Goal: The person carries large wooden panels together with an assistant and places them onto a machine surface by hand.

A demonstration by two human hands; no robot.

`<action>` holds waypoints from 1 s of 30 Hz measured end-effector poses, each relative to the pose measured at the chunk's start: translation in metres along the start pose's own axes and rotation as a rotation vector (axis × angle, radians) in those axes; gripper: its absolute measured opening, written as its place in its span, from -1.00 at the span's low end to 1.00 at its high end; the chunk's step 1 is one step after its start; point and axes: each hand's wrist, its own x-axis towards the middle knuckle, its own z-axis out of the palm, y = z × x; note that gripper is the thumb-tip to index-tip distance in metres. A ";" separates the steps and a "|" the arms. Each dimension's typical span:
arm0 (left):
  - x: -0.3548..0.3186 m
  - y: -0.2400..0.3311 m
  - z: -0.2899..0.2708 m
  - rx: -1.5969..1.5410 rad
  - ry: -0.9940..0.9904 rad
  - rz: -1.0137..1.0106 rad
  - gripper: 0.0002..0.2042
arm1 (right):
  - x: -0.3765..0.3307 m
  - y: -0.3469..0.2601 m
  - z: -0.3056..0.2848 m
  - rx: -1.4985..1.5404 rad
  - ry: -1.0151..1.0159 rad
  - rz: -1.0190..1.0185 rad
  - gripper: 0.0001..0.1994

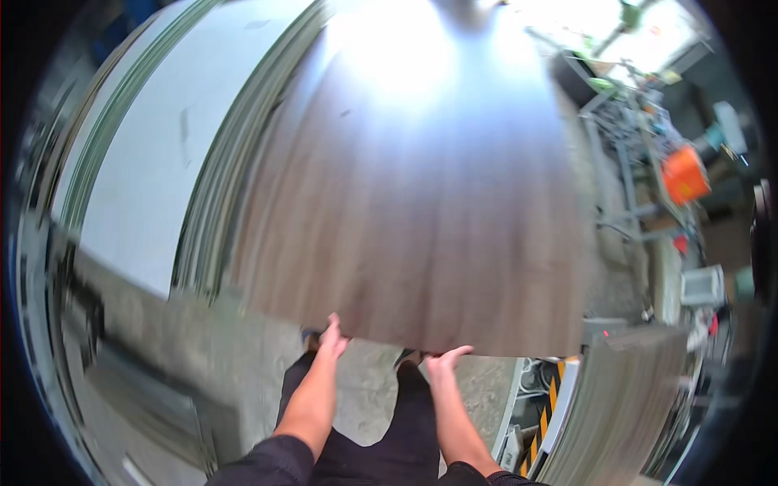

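Observation:
A large brown wood-grain board [421, 219] stretches away in front of me, its far part washed out by glare. My left hand [333, 337] grips its near edge left of the middle, fingers partly hidden by the board. Farther right along the same edge, my right hand [445, 363] is closed on it, thumb up at the rim and the other fingers tucked below. Motion blurs the board's surface. A dark shape at its far end is too unclear to name.
Left of the board lie stacked sheets with a white top [154, 170]. A stack of boards [620, 397] stands at the lower right, beside a black-and-yellow striped strip [545, 417]. A metal frame [624, 178] and an orange object [686, 174] are at the right. Concrete floor [361, 397] shows around my feet.

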 end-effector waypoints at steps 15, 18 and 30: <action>-0.271 -0.065 0.136 0.699 0.095 -0.225 -0.19 | -0.238 -0.166 -0.082 -0.352 0.236 0.257 0.17; -0.321 -0.087 0.138 0.806 0.084 -0.273 -0.17 | -0.214 -0.175 -0.133 -0.373 0.298 0.060 0.10; -0.503 -0.183 -0.015 0.909 -0.104 -0.474 -0.05 | -0.396 -0.253 -0.405 0.008 0.235 -0.085 0.12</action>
